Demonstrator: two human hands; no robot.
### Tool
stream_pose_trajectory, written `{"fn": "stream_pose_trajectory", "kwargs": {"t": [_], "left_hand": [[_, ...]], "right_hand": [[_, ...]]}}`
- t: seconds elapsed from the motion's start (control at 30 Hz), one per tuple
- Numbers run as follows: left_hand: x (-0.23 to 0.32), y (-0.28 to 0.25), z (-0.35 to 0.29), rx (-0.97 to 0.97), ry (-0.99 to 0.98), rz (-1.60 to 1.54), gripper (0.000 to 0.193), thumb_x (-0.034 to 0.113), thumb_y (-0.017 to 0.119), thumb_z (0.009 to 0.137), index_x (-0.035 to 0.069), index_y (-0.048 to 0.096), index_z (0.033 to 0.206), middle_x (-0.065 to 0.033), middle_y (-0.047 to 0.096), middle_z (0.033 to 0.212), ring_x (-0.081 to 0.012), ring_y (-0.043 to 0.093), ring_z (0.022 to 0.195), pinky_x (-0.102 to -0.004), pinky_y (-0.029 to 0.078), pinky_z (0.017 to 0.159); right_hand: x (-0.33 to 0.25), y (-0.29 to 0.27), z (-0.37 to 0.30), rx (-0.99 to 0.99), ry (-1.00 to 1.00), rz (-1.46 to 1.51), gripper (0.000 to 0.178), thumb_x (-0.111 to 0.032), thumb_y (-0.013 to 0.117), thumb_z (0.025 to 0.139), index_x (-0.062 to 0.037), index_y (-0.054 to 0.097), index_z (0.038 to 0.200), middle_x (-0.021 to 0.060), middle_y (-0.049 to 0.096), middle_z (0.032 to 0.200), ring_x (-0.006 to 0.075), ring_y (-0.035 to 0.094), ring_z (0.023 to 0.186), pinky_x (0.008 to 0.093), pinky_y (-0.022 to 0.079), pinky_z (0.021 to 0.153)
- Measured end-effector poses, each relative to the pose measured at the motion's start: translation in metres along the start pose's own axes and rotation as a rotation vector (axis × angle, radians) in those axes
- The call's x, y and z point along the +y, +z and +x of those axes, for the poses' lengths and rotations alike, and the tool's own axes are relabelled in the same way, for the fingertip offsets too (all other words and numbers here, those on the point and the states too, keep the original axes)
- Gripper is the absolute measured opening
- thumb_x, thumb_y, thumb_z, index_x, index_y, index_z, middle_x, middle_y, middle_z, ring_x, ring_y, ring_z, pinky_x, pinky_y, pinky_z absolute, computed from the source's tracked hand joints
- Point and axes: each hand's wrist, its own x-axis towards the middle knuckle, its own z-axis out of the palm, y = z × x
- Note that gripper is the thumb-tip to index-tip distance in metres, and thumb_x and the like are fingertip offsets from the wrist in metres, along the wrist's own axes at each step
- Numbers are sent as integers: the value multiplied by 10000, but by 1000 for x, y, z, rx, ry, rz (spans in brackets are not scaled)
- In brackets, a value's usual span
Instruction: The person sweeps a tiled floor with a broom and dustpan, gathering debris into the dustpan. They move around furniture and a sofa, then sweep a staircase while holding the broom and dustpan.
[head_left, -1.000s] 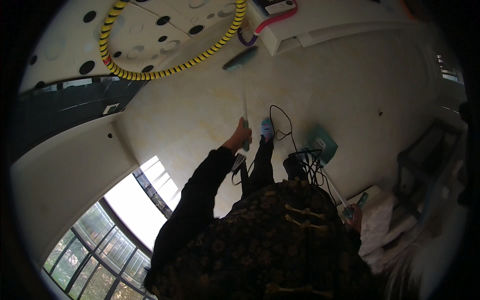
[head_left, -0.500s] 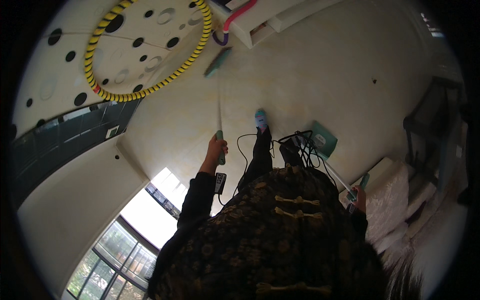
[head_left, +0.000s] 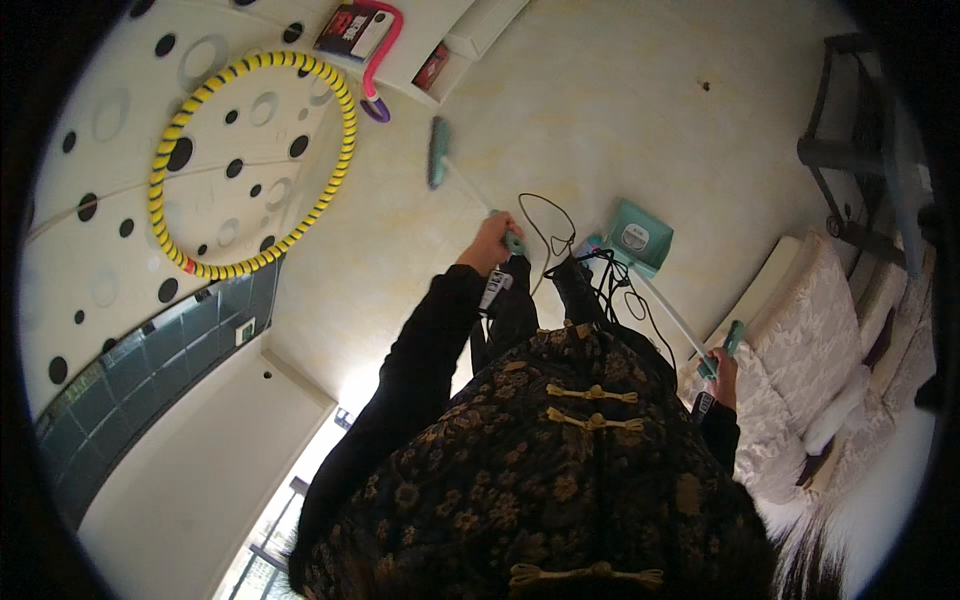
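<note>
My left hand (head_left: 492, 240) is shut on the teal grip of a thin broom handle. The handle slants up and left to a teal broom head (head_left: 437, 152) on the pale floor. Off to the right, my right hand (head_left: 722, 368) grips the teal end of a long white handle. That handle runs up to a teal dustpan (head_left: 640, 235) standing on the floor. Both of my sleeves are black, and a dark flowered jacket (head_left: 560, 470) fills the lower middle. My feet are partly visible between the broom and the dustpan.
A yellow hoop with black bands (head_left: 250, 165) leans on a white wall with black dots. Black cables (head_left: 560, 240) lie by my feet. A white shelf (head_left: 440, 45) holds a pink curved thing. A white quilted bed (head_left: 830, 340) lies to the right.
My left hand has moved right and a little forward, so the broom handle now slants. The dustpan and my right hand have hardly shifted. The view has turned slightly.
</note>
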Motion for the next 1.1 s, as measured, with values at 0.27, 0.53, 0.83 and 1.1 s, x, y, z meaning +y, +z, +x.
{"fn": "stream_pose_trajectory", "kwargs": {"t": [0.27,0.53,0.83,1.1], "left_hand": [[50,-29,60,171,-882,-1517,62,44,435,830,26,398,784,-14,399,660,-70,425,583,-191,387,491],[27,-36,98,270,-656,-1154,97,38,481,817,66,404,766,-22,429,652,-76,451,543,-163,413,462],[-23,80,203,-364,-79,-238,79,-9,435,827,20,421,755,-35,430,677,-115,439,628,-236,419,586],[67,135,213,-92,-814,-1495,152,30,447,858,50,345,747,-12,365,645,-102,387,533,-220,407,496]], "right_hand": [[26,-27,27,66,12,-18,176,-158,603,696,-11,534,765,61,555,676,180,527,539,295,437,519],[53,-47,52,76,14,-37,134,-128,600,715,-37,527,780,49,550,651,140,505,518,257,415,482],[65,-71,64,140,53,-63,139,-136,598,712,-32,533,778,70,581,664,142,550,530,253,419,470],[57,-80,66,146,66,-39,116,-121,583,716,-32,527,764,60,560,637,137,524,501,258,407,451]]}}
